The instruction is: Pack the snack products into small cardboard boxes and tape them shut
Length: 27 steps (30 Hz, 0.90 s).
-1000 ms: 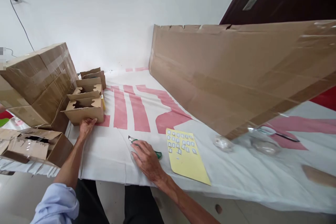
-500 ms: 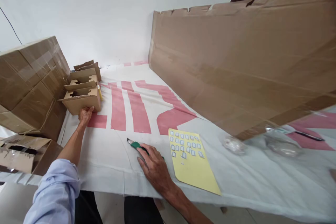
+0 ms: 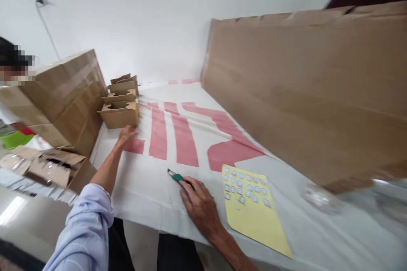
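My left hand (image 3: 127,133) is at the lower right of an open small cardboard box (image 3: 121,118), the nearest in a row along the left. Its fingers look stretched out and hold nothing visible; whether they touch the box I cannot tell. My right hand (image 3: 202,205) lies low over the table with its fingers over a green utility knife (image 3: 178,177), whose blade points away to the left. Just right of that hand lies a yellow sheet (image 3: 254,226) bearing several small pale rectangular pieces (image 3: 241,200).
A large cardboard panel (image 3: 295,89) leans across the right. Taped cartons (image 3: 68,106) stand at the left, with an open carton (image 3: 79,173) nearer me. Crumpled clear plastic (image 3: 321,198) lies on the white cloth (image 3: 143,194). A person's head (image 3: 14,61) shows at far left.
The view has swung left, shifting everything rightward and bringing a person's head into sight. My left hand has drawn slightly down from the box's front. The right hand stays over the utility knife.
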Available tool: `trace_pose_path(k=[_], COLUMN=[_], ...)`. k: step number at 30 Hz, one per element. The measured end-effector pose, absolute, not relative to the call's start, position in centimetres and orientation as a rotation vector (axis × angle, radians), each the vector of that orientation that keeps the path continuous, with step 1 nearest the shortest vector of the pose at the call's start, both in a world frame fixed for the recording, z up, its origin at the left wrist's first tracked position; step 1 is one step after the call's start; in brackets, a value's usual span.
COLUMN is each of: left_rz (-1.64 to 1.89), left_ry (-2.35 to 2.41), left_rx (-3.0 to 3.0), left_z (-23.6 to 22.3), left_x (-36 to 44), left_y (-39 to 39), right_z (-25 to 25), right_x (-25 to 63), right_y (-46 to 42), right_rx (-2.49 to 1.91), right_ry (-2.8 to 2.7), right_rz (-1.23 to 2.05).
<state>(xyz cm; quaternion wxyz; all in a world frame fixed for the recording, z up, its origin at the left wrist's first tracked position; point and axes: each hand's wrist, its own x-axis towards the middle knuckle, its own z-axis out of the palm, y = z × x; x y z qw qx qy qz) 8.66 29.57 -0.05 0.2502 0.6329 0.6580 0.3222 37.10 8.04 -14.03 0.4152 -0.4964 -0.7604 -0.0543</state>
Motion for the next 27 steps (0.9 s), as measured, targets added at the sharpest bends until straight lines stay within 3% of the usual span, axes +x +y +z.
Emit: trace_pose_path(k=[5,11,18,23,27], left_rz=[0.684,0.377,-0.355,-0.316,-0.181], left_ry=[1.56,1.612,1.963,1.96,1.875], left_rx=[2.024,2.355,2.235,2.28,2.344], left_z=[1.7,9.3,12.5,12.7,11.4], left_x=[7.1,-3.1,-11.5,-12.2,-8.1], left_y=[18.1,7.9,8.2,9.4,9.0], right_z=[-14.9,-15.2,-15.2,-15.7,-15.6], right_x=[37.4,37.2,36.8,36.8,36.7], right_y=[7.7,7.9,8.1,8.4,8.5], right_rx=[-1.233,-1.206,-1.205,-1.207,-1.212], right_ry=[-1.917,-1.917,-1.906,-1.892,-1.888], right_rz=[-0.037,-0.094,-0.142,-0.154,-0.122])
